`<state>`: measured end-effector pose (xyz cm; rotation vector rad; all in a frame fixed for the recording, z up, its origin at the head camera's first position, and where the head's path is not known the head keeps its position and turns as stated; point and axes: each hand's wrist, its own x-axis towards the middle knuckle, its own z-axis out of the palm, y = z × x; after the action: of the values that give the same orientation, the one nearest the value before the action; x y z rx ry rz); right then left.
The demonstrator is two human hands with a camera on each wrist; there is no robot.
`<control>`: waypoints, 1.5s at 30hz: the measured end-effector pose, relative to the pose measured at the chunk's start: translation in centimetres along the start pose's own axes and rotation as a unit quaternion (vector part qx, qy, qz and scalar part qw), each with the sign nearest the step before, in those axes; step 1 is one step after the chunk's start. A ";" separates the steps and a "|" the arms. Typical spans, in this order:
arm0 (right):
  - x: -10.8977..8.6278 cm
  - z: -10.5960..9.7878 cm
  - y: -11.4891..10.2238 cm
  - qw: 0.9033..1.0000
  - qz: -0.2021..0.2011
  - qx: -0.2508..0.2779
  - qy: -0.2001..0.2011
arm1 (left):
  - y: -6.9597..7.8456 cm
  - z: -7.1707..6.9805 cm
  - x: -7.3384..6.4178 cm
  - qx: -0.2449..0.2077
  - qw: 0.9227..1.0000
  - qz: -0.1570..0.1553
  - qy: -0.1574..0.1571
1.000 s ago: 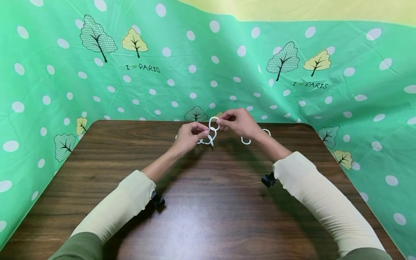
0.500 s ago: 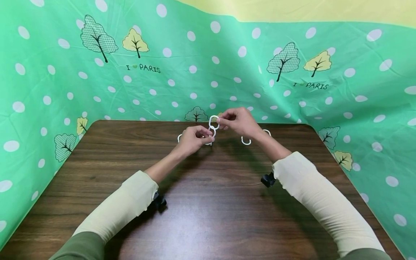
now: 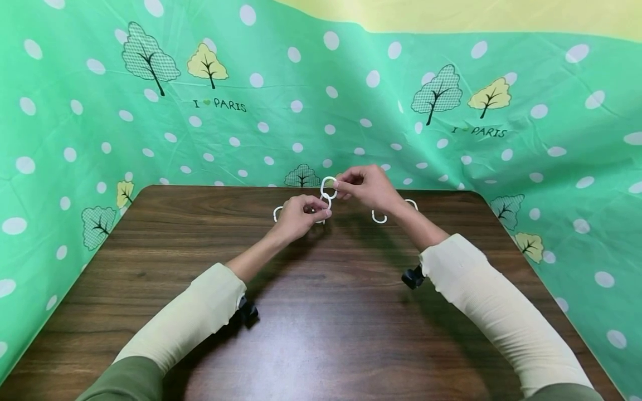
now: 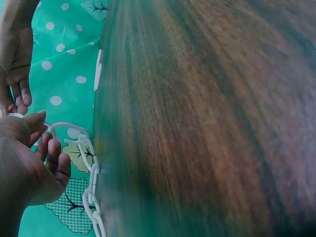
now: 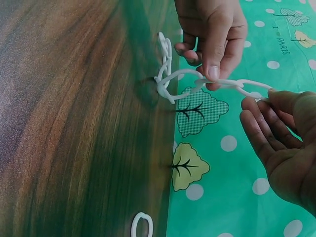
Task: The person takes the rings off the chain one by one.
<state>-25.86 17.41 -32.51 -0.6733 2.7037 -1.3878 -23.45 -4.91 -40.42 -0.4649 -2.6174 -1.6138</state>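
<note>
A white plastic chain (image 5: 182, 74) stretches between both hands above the table's far edge. My right hand (image 3: 371, 188) pinches its upper end link (image 3: 322, 186) between thumb and fingers. Just below and to the left, my left hand (image 3: 300, 216) pinches the link joined to it, thumb on top in the right wrist view. From the left hand the rest of the chain (image 4: 91, 195) hangs down to the table in several joined links. One link (image 3: 276, 213) peeks out left of the left hand; others behind that hand are hidden.
The brown wooden table (image 3: 321, 312) has its far edge close to a green dotted cloth (image 3: 281, 128). Pieces of white links (image 3: 379, 219) lie at the back right, partly hidden by the right hand and wrist. A black wrist camera (image 3: 413, 277) sits under the right sleeve.
My left hand has shifted slightly right and down along the chain, its fingertips now on the link below the right hand's. The right hand has stayed almost still.
</note>
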 end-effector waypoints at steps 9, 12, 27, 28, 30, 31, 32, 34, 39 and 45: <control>-0.1 0.0 0.2 0.999 -0.033 -0.010 -0.005 | 0.2 -0.2 -0.1 -0.016 1.000 -0.007 0.011; -0.2 0.0 0.2 0.999 -0.038 -0.019 -0.007 | 0.2 -0.2 0.0 -0.023 1.000 -0.006 0.015; -0.3 0.2 0.3 0.997 -0.046 -0.045 -0.032 | 0.1 -0.5 0.2 -0.043 0.999 0.001 0.022; -0.3 0.2 0.3 0.997 -0.048 -0.045 -0.034 | 0.1 -0.5 0.3 -0.048 0.999 0.001 0.022; -0.4 0.2 0.3 0.997 -0.051 -0.042 -0.037 | 0.3 -0.5 0.3 -0.055 0.998 0.002 0.021; -0.3 0.3 0.3 0.997 -0.052 -0.043 -0.037 | 0.3 -0.5 0.3 -0.056 0.998 0.003 0.021; -0.3 0.3 0.3 0.997 -0.054 -0.043 -0.038 | 0.4 -0.6 0.3 -0.056 0.998 0.003 0.022; -0.4 0.4 0.3 0.997 -0.058 -0.047 -0.038 | 0.6 -0.6 0.3 -0.053 0.998 0.005 0.023; -0.5 0.3 0.2 0.995 -0.063 -0.061 -0.038 | 1.0 -0.7 0.3 -0.046 0.999 0.008 0.024; -0.4 0.3 0.3 0.994 -0.074 -0.077 -0.036 | 1.1 -0.7 0.4 -0.041 0.999 0.015 0.028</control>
<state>-25.52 17.49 -32.99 -0.9339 2.7739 -1.1632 -23.58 -4.98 -39.07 -0.4529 -2.5011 -1.7042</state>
